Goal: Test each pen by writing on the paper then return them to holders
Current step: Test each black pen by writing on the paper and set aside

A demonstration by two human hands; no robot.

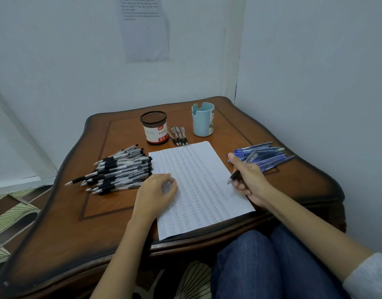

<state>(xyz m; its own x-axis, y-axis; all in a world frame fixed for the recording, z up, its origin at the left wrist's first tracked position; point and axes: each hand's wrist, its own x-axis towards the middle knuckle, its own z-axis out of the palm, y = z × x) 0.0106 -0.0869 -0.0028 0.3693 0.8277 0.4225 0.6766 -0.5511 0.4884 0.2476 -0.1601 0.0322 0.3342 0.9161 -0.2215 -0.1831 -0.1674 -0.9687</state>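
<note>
Table: your brown scalloped wooden table [121, 203] looks polished and glossy.
Sheet: your white paper sheet [207, 169], mid-frame, looks matt.
Left holder: your black round wire-mesh cup [153, 118] looks like metal.
Right holder: your pale blue cup [203, 124] looks like smooth plastic.

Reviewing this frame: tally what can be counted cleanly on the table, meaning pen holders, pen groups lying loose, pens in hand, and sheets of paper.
Pen holders: 2, mesh holder and blue cup
Loose pen groups: 3, black pile, blue pile, small row
Pens in hand: 1, pen in right hand
Paper: 1
Total: 7
</note>
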